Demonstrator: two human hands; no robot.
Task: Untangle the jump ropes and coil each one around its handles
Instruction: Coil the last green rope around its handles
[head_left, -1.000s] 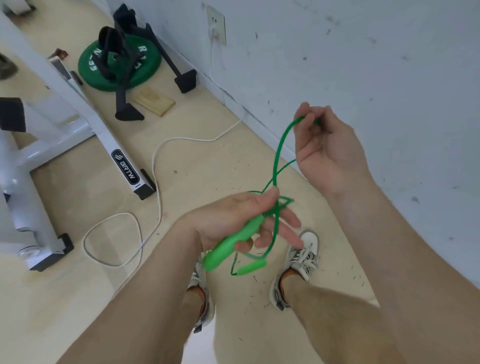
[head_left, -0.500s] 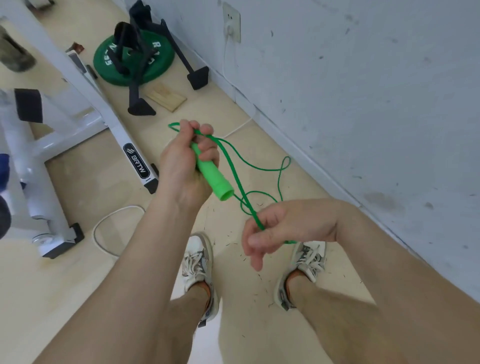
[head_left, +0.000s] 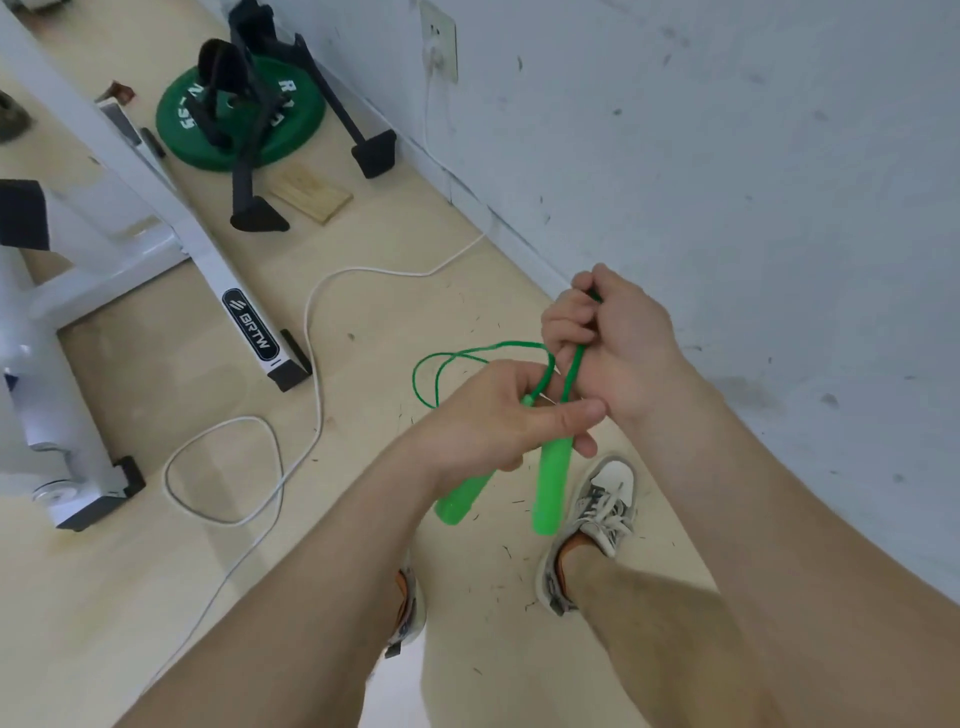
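**State change.** Half a second earlier, the left hand held one handle raised toward the left of the view. The right hand was below it, pinching the cord. Now the left hand (head_left: 493, 421) is at the centre of the view. Its grip is clamped on the upper ends of both green handles (head_left: 549, 486), with the thumb laid across the front. The handles hang side by side with their free ends pointing down, slightly splayed and apart at the bottom.

**Right hand.** The right hand (head_left: 618, 338) has moved from below the left hand to just above it, on the wall side. Its grip is closed around the green cord (head_left: 573, 371), which runs up from the handle tops into the fist. A short green stretch shows at the top of the fist. Whether the two hands touch cannot be told.

**Location of the rope.** The whole jump rope is held in the air in front of the person, above the floor (head_left: 467, 270). A slack loop (head_left: 422, 374) of cord stands out to the left of the left hand. How many strands pass through the right fist is hidden.

**Meaning for the task.**
- The handles are now paired. This is judged to be the starting position for coiling.
- No knot is visible in the exposed cord, so this rope appears to be untangled.
- No wraps lie around the handles yet.
- No second jump rope is in view.

**Caution.** The white cable (head_left: 311, 358) on the floor is separate from the rope.
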